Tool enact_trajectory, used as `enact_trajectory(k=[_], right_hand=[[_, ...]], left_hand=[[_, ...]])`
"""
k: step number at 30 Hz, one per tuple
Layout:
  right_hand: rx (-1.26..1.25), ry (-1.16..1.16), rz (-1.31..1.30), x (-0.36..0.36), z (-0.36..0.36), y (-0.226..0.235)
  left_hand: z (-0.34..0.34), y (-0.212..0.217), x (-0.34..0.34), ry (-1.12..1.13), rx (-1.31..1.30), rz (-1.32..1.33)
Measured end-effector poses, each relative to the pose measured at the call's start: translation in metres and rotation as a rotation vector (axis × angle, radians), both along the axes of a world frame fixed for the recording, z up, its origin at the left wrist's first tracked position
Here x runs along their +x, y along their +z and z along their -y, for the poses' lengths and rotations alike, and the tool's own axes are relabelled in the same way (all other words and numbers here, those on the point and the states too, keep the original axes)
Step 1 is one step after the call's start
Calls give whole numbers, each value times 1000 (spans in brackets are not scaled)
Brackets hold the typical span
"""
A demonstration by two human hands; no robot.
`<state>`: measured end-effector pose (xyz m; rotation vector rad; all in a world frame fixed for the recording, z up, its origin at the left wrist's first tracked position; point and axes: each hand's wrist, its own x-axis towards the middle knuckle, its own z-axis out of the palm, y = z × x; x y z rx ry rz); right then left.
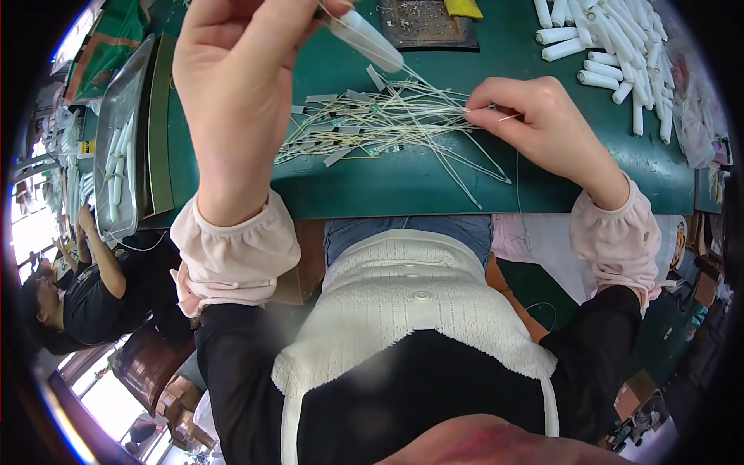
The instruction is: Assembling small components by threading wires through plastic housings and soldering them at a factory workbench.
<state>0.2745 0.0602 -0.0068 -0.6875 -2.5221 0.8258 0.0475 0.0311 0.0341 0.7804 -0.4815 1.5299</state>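
Raised at the top left, my left hand [236, 101] grips a white tube [366, 43] near its upper end. The fingertips are partly cut off by the picture's top edge. Thin pale wires run from the tube's lower end toward my right hand [542, 124]. Its thumb and forefinger are pinched together on a thin wire, whose end sticks out past the fingers. Below and between the hands lies a loose pile of pale wires [387, 128] with small grey strips and green bits among them.
Many white tubes [620, 46] are heaped at the far right beside clear plastic bags [697, 116]. A dark tray [428, 31] with a yellow pad [463, 8] sits at the back. A metal tray [128, 147] stands left on the green table [372, 194]. Another person [93, 287] works at far left.
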Motion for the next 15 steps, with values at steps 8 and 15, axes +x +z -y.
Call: enact_trajectory(k=[8,15], right_hand=[[-432,-12,-26,7,-5,3],[-746,12,-60,3,-8,3]], left_hand=[[8,11,-34,999,-420,-988],[6,0,-37,1073,-279,-1300]])
